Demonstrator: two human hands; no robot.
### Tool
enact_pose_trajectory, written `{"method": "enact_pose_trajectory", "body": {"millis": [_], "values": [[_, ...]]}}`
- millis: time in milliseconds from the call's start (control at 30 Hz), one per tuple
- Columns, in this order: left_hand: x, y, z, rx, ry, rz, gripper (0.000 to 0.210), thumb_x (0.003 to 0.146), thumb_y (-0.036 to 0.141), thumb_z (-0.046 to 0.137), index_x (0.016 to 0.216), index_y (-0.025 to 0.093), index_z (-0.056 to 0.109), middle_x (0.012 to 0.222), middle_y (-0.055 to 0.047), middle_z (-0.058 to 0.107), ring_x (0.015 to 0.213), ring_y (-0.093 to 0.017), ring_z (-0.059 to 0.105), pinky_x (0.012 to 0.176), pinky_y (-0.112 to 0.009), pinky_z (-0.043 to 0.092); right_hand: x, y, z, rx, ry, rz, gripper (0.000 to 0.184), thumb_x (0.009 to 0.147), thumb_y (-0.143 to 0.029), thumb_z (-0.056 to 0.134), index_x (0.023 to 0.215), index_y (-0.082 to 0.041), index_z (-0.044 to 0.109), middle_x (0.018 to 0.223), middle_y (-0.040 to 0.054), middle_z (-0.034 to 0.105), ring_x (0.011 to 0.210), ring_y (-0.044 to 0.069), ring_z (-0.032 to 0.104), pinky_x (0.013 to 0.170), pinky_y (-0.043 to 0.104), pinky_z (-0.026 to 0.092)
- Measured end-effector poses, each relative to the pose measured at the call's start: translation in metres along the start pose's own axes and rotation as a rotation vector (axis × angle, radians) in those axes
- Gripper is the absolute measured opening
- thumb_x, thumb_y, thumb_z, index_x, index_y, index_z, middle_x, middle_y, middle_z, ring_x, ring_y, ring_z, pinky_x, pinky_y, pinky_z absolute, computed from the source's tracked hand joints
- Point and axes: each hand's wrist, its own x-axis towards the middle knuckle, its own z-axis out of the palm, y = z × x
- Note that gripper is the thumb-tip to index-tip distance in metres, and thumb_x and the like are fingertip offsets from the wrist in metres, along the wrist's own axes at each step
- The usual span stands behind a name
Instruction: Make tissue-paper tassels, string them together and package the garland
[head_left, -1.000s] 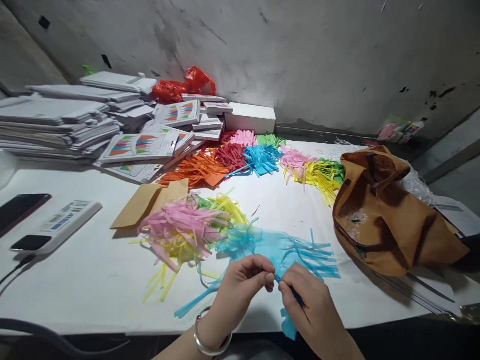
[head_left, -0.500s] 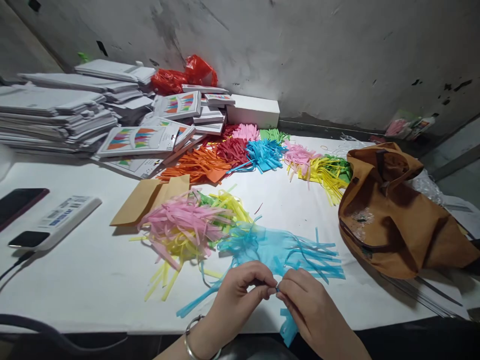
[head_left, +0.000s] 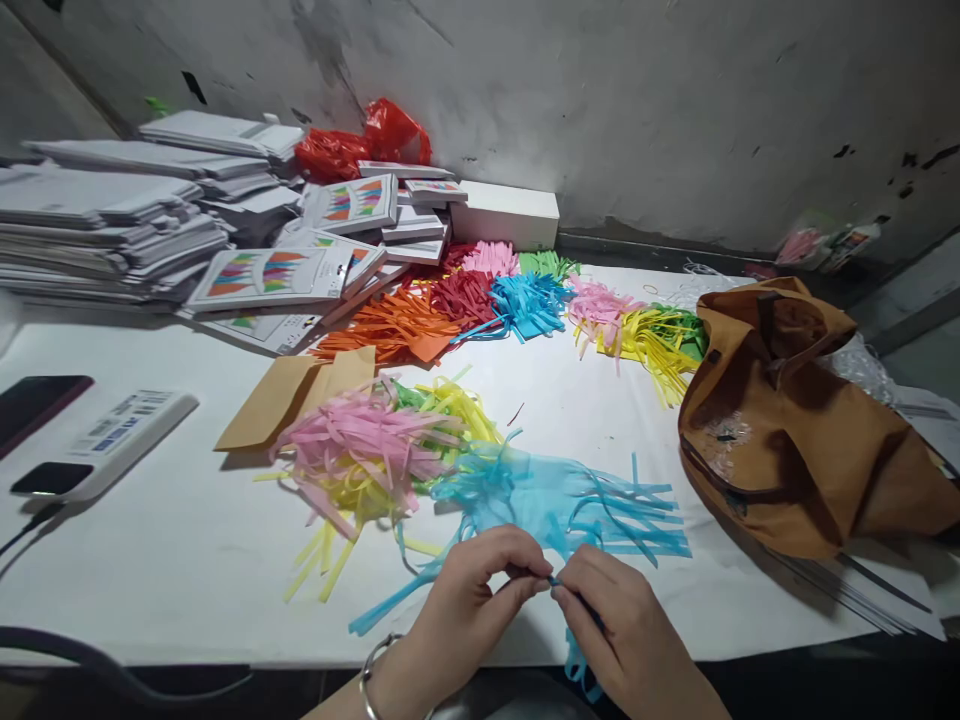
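My left hand [head_left: 487, 590] is pinched closed, thumb against forefinger, at the table's near edge. Tip to tip with it, my right hand [head_left: 626, 620] is closed too. Between the fingertips runs a thin twisted bit of a blue paper tassel [head_left: 580, 665], whose loops and strips hang below the right hand. Just beyond both hands, fringed blue tissue paper [head_left: 536, 490] lies spread out, its cut strips pointing right and lower left. Left of that is a loose heap of pink fringed paper [head_left: 367, 435] with yellow strips [head_left: 450, 400] and some green.
Behind lie bunches of orange fringe [head_left: 382, 330], blue fringe [head_left: 529, 305] and yellow fringe [head_left: 652, 345]. A brown cloth bag [head_left: 810, 440] stands right. White packets [head_left: 97, 200] are stacked back left. A tan envelope [head_left: 262, 400], a white power bank [head_left: 127, 435] and a phone [head_left: 37, 405] lie left.
The blue tassel's hanging end below my right hand has shifted and now shows loops. The hands stay pinched together in nearly the same place. The view has shifted slightly.
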Motion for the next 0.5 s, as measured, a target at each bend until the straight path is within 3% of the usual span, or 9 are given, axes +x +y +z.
{"method": "enact_pose_trajectory", "body": {"millis": [133,367,500], "values": [[-0.002,-0.001,0.001,0.020,0.003,-0.019,0.007,0.087,0.018,0.068,0.084,0.022,0.073,0.077,-0.003,0.071,0.073,-0.016,0.065,0.070,-0.025,0.051,0.001,-0.001,0.003,0.026,0.000,0.000,0.021,0.101,-0.018,0.044,0.086,-0.022,0.058,0.078,0.0016,0.060,0.071,0.015,0.059,0.059,0.025,0.045],[-0.006,-0.012,-0.002,-0.173,0.000,-0.262,0.010,0.087,0.019,0.063,0.088,0.019,0.073,0.071,-0.002,0.070,0.064,-0.015,0.067,0.062,-0.024,0.053,-0.002,0.007,0.011,0.079,0.012,0.061,0.022,0.103,-0.021,0.043,0.088,-0.022,0.059,0.079,0.0002,0.060,0.072,0.014,0.059,0.062,0.024,0.044],[-0.012,-0.013,-0.003,0.033,-0.019,-0.177,0.013,0.090,0.018,0.059,0.097,0.023,0.068,0.083,-0.002,0.072,0.073,-0.016,0.069,0.067,-0.023,0.053,-0.002,0.009,0.020,0.013,0.021,0.019,0.014,0.102,-0.032,0.051,0.107,-0.022,0.060,0.093,0.0031,0.065,0.084,0.018,0.062,0.071,0.028,0.048]]}}
